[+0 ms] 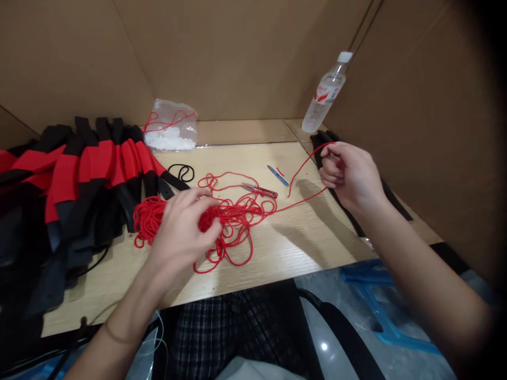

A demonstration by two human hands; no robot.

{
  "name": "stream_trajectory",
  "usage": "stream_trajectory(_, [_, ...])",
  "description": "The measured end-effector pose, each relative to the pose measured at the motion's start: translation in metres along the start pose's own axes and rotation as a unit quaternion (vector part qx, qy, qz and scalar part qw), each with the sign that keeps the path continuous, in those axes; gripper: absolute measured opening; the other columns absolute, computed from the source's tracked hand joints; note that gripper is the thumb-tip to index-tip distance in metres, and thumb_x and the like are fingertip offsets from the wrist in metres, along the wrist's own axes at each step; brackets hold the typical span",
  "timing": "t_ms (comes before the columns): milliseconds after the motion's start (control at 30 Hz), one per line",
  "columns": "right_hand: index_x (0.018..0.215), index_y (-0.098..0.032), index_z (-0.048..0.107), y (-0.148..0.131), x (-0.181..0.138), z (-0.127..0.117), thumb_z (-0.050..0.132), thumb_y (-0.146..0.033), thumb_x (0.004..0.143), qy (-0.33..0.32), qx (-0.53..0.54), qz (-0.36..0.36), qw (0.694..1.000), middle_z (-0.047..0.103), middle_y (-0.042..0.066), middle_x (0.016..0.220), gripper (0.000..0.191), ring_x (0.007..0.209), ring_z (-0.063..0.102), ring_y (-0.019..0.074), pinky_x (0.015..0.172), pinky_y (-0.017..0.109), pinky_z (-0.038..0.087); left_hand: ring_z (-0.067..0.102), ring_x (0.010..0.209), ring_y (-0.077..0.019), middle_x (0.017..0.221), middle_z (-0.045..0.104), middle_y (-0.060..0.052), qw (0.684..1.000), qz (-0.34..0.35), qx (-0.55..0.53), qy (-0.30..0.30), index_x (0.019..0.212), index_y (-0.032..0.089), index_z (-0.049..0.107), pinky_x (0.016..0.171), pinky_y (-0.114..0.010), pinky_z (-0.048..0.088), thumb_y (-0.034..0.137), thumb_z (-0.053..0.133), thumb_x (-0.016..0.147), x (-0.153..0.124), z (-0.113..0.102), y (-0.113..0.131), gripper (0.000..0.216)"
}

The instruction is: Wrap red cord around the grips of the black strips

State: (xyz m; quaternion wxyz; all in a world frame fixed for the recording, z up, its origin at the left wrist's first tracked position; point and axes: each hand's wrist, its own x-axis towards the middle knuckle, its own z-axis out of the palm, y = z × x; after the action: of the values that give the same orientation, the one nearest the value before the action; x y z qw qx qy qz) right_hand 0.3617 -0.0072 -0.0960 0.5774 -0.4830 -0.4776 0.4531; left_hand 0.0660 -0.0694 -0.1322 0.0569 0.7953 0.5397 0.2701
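Cord (pixel 237 227), thin, red and tangled, bunches in curled left fingers (pixel 200 199); right fingers (pixel 330 170) pinch one strand.

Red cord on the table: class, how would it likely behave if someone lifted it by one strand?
Probably floppy: the cord lies in loose loops and droops from the right hand to the pile. Likely to snag, since the strands cross in a tangle under the left hand. Seemingly light, being thin.
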Motion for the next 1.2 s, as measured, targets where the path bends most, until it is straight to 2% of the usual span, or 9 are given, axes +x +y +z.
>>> stream_trajectory(100, [0.082, -0.016, 0.067, -0.002, -0.003, 0.005, 0.057, -0.022, 0.082, -0.004, -0.024, -0.025, 0.999, 0.027, -0.01, 0.04, 0.012, 0.035, 0.015, 0.0058, 0.038, 0.023, 0.009, 0.061, 0.108, -0.0304, 0.111, 0.068, -0.011, 0.996, 0.032, 0.012, -0.083, 0.104, 0.014, 0.07, 0.098, -0.048, 0.044, 0.024, 0.056, 0.084, 0.014, 0.021, 0.015, 0.026])
stream_trajectory(167, [0.103, -0.016, 0.068, -0.001, -0.008, 0.009, 0.059, -0.021, 0.08, -0.026, -0.064, -0.036, 0.997, 0.03, -0.01, 0.043, 0.024, 0.037, 0.019, 0.0063, 0.039, 0.022, 0.012, 0.062, 0.104, -0.0316, 0.103, 0.071, -0.013, 0.993, 0.025, 0.012, -0.117, 0.096, 0.013, 0.073, 0.098, -0.049, 0.042, 0.019, 0.055, 0.085, 0.022, 0.033, 0.018, 0.022])
stream_trajectory(300, [0.136, -0.02, 0.051, 0.016, -0.019, 0.021, 0.064, -0.014, 0.077, -0.161, -0.164, -0.033, 0.973, 0.031, -0.011, 0.049, 0.061, 0.042, 0.026, 0.0069, 0.042, 0.02, 0.021, 0.067, 0.092, -0.0291, 0.09, 0.074, -0.01, 0.991, 0.009, -0.011, -0.13, 0.088, 0.015, 0.075, 0.092, -0.045, 0.046, 0.016, 0.051, 0.087, 0.03, 0.04, 0.014, 0.024])
stream_trajectory(433, [0.147, -0.023, 0.038, 0.049, -0.024, 0.034, 0.066, -0.006, 0.071, -0.283, -0.211, -0.048, 0.934, 0.045, -0.007, 0.063, 0.082, 0.056, 0.045, 0.01, 0.051, 0.02, 0.04, 0.069, 0.09, -0.0234, 0.094, 0.076, -0.007, 0.99, -0.029, -0.075, -0.116, 0.092, 0.016, 0.074, 0.085, -0.035, 0.049, 0.021, 0.051, 0.089, 0.031, 0.035, 0.008, 0.024])
stream_trajectory(600, [0.149, -0.029, 0.035, 0.076, -0.024, 0.047, 0.071, -0.015, 0.077, -0.326, -0.225, -0.071, 0.915, 0.059, 0.002, 0.091, 0.082, 0.086, 0.061, 0.0179, 0.068, 0.027, 0.055, 0.068, 0.08, -0.0189, 0.084, 0.076, -0.004, 0.963, -0.099, -0.227, -0.104, 0.088, 0.016, 0.073, 0.077, -0.029, 0.048, 0.024, 0.056, 0.087, 0.031, 0.029, 0.005, 0.019])
stream_trajectory(833, [0.147, -0.029, 0.041, 0.071, -0.027, 0.05, 0.065, -0.017, 0.082, -0.329, -0.181, -0.068, 0.924, 0.057, 0.002, 0.091, 0.07, 0.081, 0.06, 0.0157, 0.068, 0.026, 0.056, 0.066, 0.072, -0.0162, 0.076, 0.074, -0.002, 0.937, -0.144, -0.305, -0.086, 0.079, 0.016, 0.071, 0.069, -0.025, 0.049, 0.028, 0.062, 0.084, 0.029, 0.022, -0.001, 0.016])
stream_trajectory(933, [0.135, -0.025, 0.055, 0.066, -0.03, 0.05, 0.064, -0.02, 0.084, -0.341, -0.149, -0.067, 0.926, 0.061, 0.006, 0.104, 0.052, 0.085, 0.06, 0.0152, 0.065, 0.025, 0.056, 0.068, 0.071, -0.0158, 0.074, 0.074, -0.001, 0.934, -0.153, -0.316, -0.065, 0.077, 0.017, 0.072, 0.068, -0.024, 0.05, 0.028, 0.064, 0.082, 0.028, 0.018, -0.002, 0.014])
stream_trajectory(1000, [0.119, -0.02, 0.064, 0.062, -0.031, 0.051, 0.063, -0.021, 0.084, -0.351, -0.134, -0.075, 0.924, 0.064, 0.007, 0.111, 0.035, 0.094, 0.062, 0.0171, 0.073, 0.028, 0.056, 0.068, 0.069, -0.0156, 0.073, 0.074, -0.001, 0.934, -0.158, -0.317, -0.055, 0.075, 0.017, 0.072, 0.067, -0.024, 0.051, 0.028, 0.065, 0.081, 0.027, 0.015, -0.002, 0.014])
stream_trajectory(1200, [0.094, -0.016, 0.065, 0.055, -0.034, 0.057, 0.07, -0.023, 0.079, -0.35, -0.047, 0.019, 0.935, 0.069, 0.004, 0.094, 0.017, 0.083, 0.065, 0.0142, 0.074, 0.028, 0.054, 0.069, 0.071, -0.0173, 0.076, 0.075, -0.002, 0.932, -0.171, -0.319, -0.032, 0.076, 0.018, 0.072, 0.069, -0.026, 0.054, 0.029, 0.066, 0.08, 0.024, 0.016, -0.004, 0.014])
